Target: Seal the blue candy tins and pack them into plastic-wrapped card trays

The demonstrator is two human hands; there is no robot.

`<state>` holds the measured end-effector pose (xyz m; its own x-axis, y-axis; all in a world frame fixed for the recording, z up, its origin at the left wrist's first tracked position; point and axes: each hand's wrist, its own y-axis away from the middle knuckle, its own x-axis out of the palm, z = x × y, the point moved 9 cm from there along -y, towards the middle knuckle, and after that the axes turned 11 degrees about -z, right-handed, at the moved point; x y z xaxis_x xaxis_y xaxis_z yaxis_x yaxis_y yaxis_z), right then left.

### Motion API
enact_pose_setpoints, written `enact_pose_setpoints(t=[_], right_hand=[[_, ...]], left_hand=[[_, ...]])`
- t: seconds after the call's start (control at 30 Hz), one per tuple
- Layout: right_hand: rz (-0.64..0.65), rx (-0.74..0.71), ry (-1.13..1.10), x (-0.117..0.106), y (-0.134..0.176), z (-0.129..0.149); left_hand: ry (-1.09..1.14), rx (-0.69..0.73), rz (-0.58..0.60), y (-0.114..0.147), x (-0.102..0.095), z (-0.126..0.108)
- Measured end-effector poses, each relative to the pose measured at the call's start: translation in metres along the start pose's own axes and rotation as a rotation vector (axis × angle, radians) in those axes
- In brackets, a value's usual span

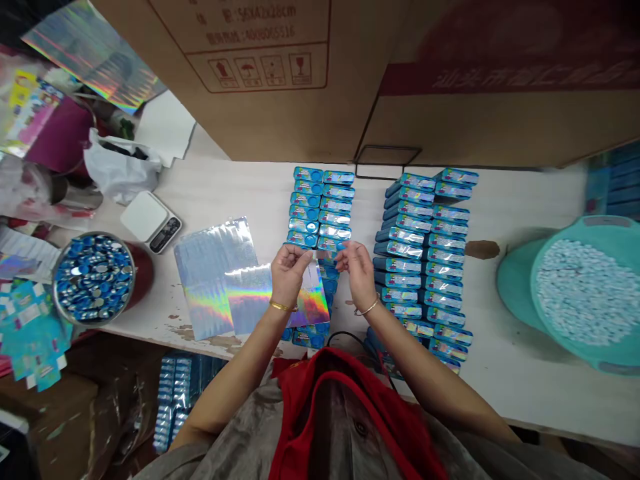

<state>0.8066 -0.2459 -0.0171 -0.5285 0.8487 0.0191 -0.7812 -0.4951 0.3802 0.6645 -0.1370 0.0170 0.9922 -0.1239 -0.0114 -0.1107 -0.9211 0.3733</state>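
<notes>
My left hand (289,272) is closed in a pinch above a shiny rainbow-reflecting sheet (260,303). Across from it, my right hand (359,270) is also pinched, its thumb and forefinger pointing left. A small, clear-looking strip (326,255) spans the gap between the fingertips of both hands; its exact edges are blurred. Below and ahead of the hands run two columns of small blue boxes (320,207) with round marks or shiny labels on top. Part of these columns is hidden by the sheet and hands. Another shiny sheet (210,253) lies to the left.
More blue boxes (425,260) stand in rows on the right. A teal tub (520,293) of small white pieces is at far right. To the left are a white digital scale (150,217) and a pot (143,273) of blue pieces. Large cartons (295,127) wall off the back.
</notes>
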Motion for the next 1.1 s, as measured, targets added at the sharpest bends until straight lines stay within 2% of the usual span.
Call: enact_pose_setpoints(t=[0.03, 0.1, 0.17, 0.23, 0.3, 0.43, 0.53, 0.73, 0.93, 1.03, 1.1], right_hand=[[-0.024, 0.055, -0.021, -0.008, -0.004, -0.005], [0.007, 0.134, -0.032, -0.014, -0.007, -0.012], [0.036, 0.121, 0.0, -0.018, -0.01, -0.011], [-0.003, 0.053, 0.05, -0.026, -0.013, -0.007], [-0.055, -0.017, 0.108, -0.032, -0.018, -0.004], [-0.107, -0.123, 0.225, -0.037, -0.031, -0.008], [-0.133, -0.162, 0.293, -0.04, -0.038, -0.014], [-0.127, -0.146, 0.349, -0.041, -0.046, -0.034], [-0.15, -0.037, 0.191, -0.041, -0.044, -0.062], [-0.102, -0.067, 0.215, -0.041, -0.045, -0.065], [-0.128, -0.142, 0.285, -0.046, -0.045, -0.053]], left_hand=[[0.012, -0.002, 0.02, 0.0, 0.01, 0.001], [0.017, -0.003, 0.054, -0.003, 0.026, 0.005], [-0.004, -0.005, 0.088, -0.006, 0.039, 0.014], [-0.068, 0.017, 0.111, -0.011, 0.047, 0.024], [-0.193, 0.099, 0.116, -0.016, 0.051, 0.028], [-0.593, 0.377, 0.065, -0.021, 0.058, 0.02], [-0.834, 0.469, 0.024, -0.023, 0.064, 0.02], [-1.049, 0.507, 0.045, -0.023, 0.074, 0.028], [-1.097, 0.413, -0.059, -0.037, 0.062, 0.025], [-1.1, 0.397, -0.039, -0.04, 0.066, 0.025], [-1.088, 0.419, -0.008, -0.04, 0.066, 0.02]])
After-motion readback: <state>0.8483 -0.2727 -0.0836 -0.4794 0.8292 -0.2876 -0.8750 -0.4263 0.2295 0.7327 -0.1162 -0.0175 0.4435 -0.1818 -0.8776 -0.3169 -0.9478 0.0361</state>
